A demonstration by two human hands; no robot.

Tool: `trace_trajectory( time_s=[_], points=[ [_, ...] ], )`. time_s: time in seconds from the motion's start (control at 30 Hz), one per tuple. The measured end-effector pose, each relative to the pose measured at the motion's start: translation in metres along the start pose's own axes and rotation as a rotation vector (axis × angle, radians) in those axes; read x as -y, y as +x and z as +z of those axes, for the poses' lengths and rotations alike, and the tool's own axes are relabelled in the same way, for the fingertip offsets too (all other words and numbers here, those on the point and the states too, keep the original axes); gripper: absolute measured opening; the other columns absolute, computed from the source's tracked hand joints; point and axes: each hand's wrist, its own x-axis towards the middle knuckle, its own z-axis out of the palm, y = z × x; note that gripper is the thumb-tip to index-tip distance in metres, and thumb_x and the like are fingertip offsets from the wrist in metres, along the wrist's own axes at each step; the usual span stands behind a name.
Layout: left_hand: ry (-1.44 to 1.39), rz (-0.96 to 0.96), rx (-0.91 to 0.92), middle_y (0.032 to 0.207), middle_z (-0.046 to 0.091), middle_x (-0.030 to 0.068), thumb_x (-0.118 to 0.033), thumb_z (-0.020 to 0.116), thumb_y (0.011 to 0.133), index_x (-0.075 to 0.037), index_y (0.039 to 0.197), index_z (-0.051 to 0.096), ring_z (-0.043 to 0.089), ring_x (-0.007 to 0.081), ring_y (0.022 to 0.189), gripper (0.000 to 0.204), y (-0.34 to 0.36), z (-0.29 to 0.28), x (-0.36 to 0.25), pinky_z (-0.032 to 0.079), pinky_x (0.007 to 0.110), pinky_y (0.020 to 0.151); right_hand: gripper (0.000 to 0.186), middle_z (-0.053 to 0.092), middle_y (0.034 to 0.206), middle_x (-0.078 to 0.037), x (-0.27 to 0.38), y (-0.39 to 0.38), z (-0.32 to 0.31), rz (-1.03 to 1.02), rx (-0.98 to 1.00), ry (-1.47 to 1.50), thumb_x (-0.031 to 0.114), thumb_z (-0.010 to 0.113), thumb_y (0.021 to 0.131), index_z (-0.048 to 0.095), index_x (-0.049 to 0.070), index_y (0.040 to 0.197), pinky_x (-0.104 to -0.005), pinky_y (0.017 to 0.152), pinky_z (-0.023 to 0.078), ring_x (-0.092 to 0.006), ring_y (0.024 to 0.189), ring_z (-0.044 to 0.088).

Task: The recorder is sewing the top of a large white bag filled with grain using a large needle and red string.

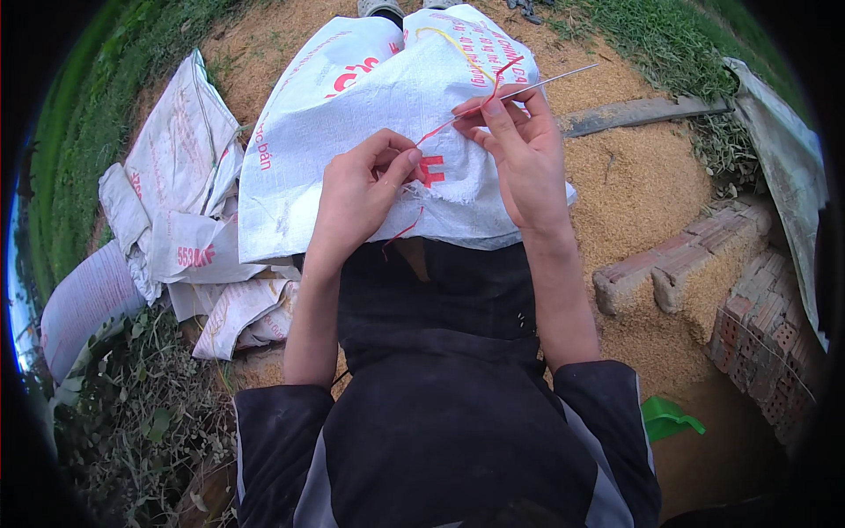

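A white woven sack (299,198) with red print lies across my lap and legs. Above it, my left hand (363,185) is closed, pinching a red plastic string (433,134) between thumb and fingers. The string runs taut to my right hand (531,163), and a loose end rises past its fingertips. That hand also grips a long thin metal needle (568,75), which points out to the right. Another piece of red string (407,231) hangs at the sack's frayed near edge, below my left hand. A yellow string (458,42) lies on the sack's far part.
Several used white sacks (176,158) are heaped on the left beside grass and weeds. Grain or husks (647,180) cover the ground on the right, with bricks (687,251) and a grey strip (638,114) there. A green plastic piece (671,418) sits near my right elbow.
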Motion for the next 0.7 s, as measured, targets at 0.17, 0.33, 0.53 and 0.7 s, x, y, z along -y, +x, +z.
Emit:
trace_trajectory(
  time_s=[0.17, 0.33, 0.53, 0.7],
  points=[
    [0.107, 0.027, -0.018, 0.085, 0.072, 0.0068, -0.012, 0.063, 0.1, 0.004, 0.104, 0.066, 0.067, 0.0105, 0.081, 0.018, -0.007, -0.003, -0.009, 0.053, 0.026, 0.079, 0.014, 0.07, 0.102, -0.018, 0.002, -0.024, 0.005, -0.25, -0.14, -0.084, 0.01, 0.05, 0.105, 0.048, 0.005, 0.118, -0.0318, 0.081, 0.05, -0.0204, 0.09, 0.067],
    [0.102, 0.101, 0.027, 0.085, 0.073, 0.0067, -0.01, 0.066, 0.096, 0.003, 0.101, 0.069, 0.068, 0.013, 0.079, 0.014, -0.009, -0.005, -0.02, 0.053, 0.027, 0.077, 0.013, 0.07, 0.094, -0.021, 0.023, -0.059, 0.005, -0.459, -0.184, -0.237, 0.005, 0.048, 0.105, 0.041, 0.003, 0.116, -0.0267, 0.075, 0.049, -0.0155, 0.078, 0.063],
    [0.348, 0.33, 0.155, 0.092, 0.07, 0.0082, -0.006, 0.074, 0.086, -0.001, 0.101, 0.071, 0.067, 0.0236, 0.085, 0.016, -0.01, -0.008, -0.023, 0.051, 0.033, 0.079, 0.013, 0.063, 0.082, -0.011, 0.017, -0.041, 0.002, -0.412, -0.23, -0.158, 0.006, 0.049, 0.105, 0.041, 0.003, 0.114, -0.0273, 0.074, 0.048, -0.0133, 0.075, 0.059],
    [0.331, 0.362, 0.042, 0.099, 0.068, 0.0084, -0.003, 0.075, 0.081, -0.002, 0.1, 0.072, 0.066, 0.0251, 0.09, 0.019, -0.023, -0.005, -0.005, 0.051, 0.036, 0.08, 0.014, 0.059, 0.08, -0.007, 0.012, -0.004, -0.008, -0.283, -0.221, -0.058, 0.008, 0.052, 0.105, 0.042, 0.003, 0.113, -0.0269, 0.074, 0.046, -0.0113, 0.076, 0.054]
  ],
)
